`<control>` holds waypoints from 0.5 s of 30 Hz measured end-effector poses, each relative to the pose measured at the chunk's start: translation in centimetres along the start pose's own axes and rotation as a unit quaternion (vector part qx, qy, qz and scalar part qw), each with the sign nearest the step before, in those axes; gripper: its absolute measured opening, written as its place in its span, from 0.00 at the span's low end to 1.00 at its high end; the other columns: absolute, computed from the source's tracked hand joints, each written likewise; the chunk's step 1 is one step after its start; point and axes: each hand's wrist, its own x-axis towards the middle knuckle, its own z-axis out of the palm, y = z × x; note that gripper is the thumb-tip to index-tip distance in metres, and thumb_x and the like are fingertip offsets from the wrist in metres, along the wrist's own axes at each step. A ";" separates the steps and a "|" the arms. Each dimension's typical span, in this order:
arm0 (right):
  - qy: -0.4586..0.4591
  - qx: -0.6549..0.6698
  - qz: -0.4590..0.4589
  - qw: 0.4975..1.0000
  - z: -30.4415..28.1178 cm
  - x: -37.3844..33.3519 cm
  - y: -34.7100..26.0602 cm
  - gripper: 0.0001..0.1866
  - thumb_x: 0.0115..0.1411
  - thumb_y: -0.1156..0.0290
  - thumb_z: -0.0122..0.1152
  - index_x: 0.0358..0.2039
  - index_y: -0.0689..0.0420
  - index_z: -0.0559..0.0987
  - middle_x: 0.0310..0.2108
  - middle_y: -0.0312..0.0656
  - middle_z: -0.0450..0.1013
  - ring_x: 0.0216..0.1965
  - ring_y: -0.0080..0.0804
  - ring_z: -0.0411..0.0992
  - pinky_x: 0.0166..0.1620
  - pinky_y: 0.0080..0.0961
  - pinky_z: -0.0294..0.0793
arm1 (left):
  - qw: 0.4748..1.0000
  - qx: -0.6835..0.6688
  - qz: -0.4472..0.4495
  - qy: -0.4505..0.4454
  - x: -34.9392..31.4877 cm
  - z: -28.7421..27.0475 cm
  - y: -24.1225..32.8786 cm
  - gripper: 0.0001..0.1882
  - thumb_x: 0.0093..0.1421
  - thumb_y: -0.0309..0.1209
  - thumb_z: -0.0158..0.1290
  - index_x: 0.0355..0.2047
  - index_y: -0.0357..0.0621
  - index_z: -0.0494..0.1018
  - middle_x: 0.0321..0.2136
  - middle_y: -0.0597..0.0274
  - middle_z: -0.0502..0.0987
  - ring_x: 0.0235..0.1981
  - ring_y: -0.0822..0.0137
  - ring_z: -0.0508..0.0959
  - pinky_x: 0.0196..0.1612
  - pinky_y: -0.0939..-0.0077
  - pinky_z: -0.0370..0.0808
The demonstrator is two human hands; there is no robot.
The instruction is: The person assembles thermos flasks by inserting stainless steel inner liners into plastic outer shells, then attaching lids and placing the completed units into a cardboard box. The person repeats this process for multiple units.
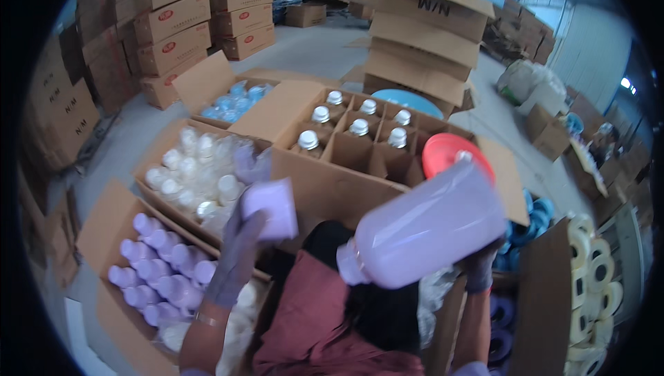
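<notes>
My gloved left hand (243,248) is closed around a lavender plastic cap (275,208), slightly blurred, held up over the front boxes. In my gloved right hand (478,265) is a large lavender plastic bottle (432,224), gripped near its base. The bottle is tilted, with its neck toward the lower left, apart from the cap. Most of my right hand's fingers are hidden behind the bottle. Below my left hand, a carton (104,237) holds several lavender bottle-shaped pieces (166,265).
Ahead stands a divided carton (325,165) with several white-capped bottles (360,127). A red round dish (439,151) rests at its right side; a blue basin (415,103) is behind. Left is a box of white-capped pieces (183,165). Cream rings (600,269) lie at right. Stacked cartons (173,20) stand behind.
</notes>
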 end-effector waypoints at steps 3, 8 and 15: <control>-0.123 -0.035 -0.053 0.990 3.3 -2.6 -5.1 0.31 0.55 0.36 0.60 0.26 0.57 0.74 0.52 0.53 0.74 0.56 0.47 0.71 0.56 0.42 0.70 | 0.971 0.146 0.142 -0.128 9.4 11.9 -1.8 0.40 0.57 0.38 0.65 0.64 0.37 0.60 0.58 0.52 0.67 0.59 0.59 0.70 0.60 0.65 0.70; -0.356 0.001 0.022 0.934 8.2 -7.2 -2.7 0.35 0.44 0.35 0.70 0.28 0.58 0.74 0.58 0.56 0.69 0.62 0.49 0.64 0.61 0.40 0.64 | 0.820 0.385 0.340 -0.254 20.8 26.9 -10.2 0.36 0.50 0.38 0.66 0.58 0.45 0.66 0.57 0.48 0.66 0.54 0.43 0.71 0.59 0.58 0.69; -0.323 -0.114 -0.134 0.930 6.9 -5.0 -5.7 0.22 0.51 0.70 0.64 0.48 0.60 0.77 0.56 0.52 0.70 0.61 0.53 0.65 0.64 0.51 0.59 | 0.895 0.211 0.214 -0.329 14.8 16.6 -9.4 0.21 0.63 0.37 0.56 0.54 0.44 0.74 0.52 0.54 0.76 0.55 0.54 0.74 0.61 0.61 0.67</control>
